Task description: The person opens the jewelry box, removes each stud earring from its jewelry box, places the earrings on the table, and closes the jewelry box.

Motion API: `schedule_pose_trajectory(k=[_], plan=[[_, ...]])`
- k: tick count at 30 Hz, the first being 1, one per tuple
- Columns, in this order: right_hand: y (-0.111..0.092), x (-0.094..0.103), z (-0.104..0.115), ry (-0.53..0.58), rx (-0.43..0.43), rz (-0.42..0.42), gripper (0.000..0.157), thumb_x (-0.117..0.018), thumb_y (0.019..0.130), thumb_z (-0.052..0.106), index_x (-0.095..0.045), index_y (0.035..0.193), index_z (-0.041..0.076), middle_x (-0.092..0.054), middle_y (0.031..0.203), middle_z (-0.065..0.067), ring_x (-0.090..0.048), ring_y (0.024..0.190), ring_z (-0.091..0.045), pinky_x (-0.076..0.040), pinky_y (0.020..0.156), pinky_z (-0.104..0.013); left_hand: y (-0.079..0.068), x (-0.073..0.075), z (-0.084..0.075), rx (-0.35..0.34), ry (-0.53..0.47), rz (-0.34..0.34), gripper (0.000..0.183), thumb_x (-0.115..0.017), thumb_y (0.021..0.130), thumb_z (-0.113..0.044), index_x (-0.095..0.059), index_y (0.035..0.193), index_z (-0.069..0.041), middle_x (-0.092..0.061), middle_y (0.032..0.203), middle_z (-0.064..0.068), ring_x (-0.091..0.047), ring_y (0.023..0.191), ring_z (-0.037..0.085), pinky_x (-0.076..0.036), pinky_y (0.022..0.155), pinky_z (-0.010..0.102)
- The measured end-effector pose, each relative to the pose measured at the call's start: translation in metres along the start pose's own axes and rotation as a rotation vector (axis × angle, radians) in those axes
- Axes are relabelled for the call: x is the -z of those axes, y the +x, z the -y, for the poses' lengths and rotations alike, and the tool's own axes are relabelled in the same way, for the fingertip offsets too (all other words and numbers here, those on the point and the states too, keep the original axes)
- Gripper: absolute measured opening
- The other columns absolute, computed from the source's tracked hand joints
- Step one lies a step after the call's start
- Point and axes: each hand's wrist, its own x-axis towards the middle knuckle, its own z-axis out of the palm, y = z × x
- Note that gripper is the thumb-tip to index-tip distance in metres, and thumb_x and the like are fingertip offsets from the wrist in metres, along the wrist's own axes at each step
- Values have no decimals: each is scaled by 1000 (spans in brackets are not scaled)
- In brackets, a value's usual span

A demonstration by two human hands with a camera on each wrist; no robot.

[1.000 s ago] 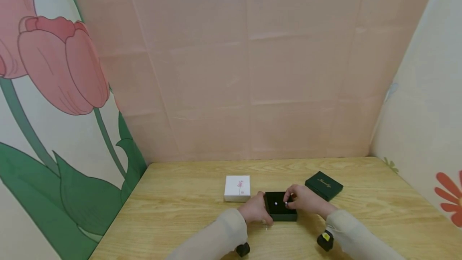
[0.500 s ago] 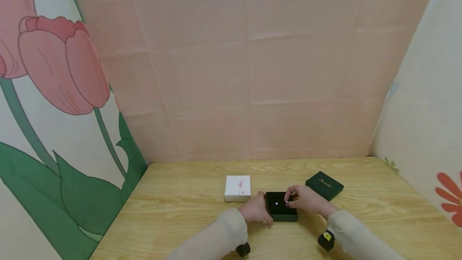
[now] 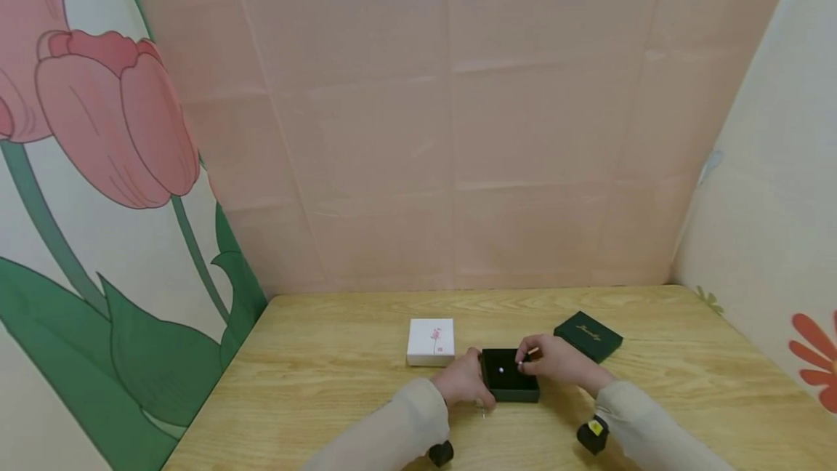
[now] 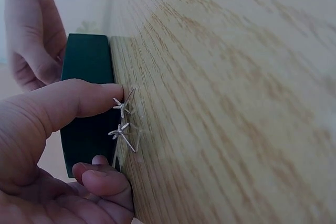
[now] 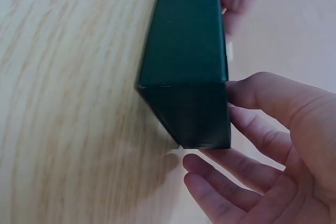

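Observation:
My left hand (image 3: 463, 380) grips the left side of an open dark green jewelry box (image 3: 514, 395), its thumb along the front wall. A small pale stud earring (image 3: 501, 370) sits in the black insert. Over the insert's right part, my right hand (image 3: 556, 360) pinches a second tiny pale stud earring with thumb and forefinger; those fingers mostly cover it. In the right wrist view the box wall (image 5: 186, 35) hides the fingertips' work. Two silver star-shaped earrings (image 4: 121, 131) lie on the table in front of the box, close to my left thumb.
The green lid (image 3: 588, 336) with gold lettering lies behind my right hand. A white box (image 3: 430, 342) with a pink flower print stands just left of the jewelry box. All rest on a wood-grain table (image 3: 327, 355), backed by a pink-covered wall.
Hardly anything differs. My right fingertips shift very slightly over the insert, while my left hand stays on the box.

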Motion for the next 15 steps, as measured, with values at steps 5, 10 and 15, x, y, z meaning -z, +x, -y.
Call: schedule_pose_trajectory(k=[5,10,15], plan=[[-3,7,0,39,-5,-19,7,-69,87,12,-64,90,9,-66,102,-5,-64,105,-33,-54,82,-42,0,-1,0,-14,-1,-8,74,-84,58,2,-48,122,-2,-63,102,9,-55,88,16,-45,90,33],[-6,20,1,91,20,-38,13,-66,91,18,-64,96,6,-63,112,-11,-62,109,-34,-53,86,-44,3,-3,3,-21,2,-16,76,-84,57,1,-47,123,-2,-63,102,10,-55,87,16,-46,88,33],[-11,33,1,100,72,-69,19,-67,91,23,-64,98,5,-62,115,-19,-63,106,-34,-54,82,-40,5,-3,6,-11,8,-10,79,-85,58,0,-46,126,-3,-63,104,10,-55,87,15,-46,87,33]])
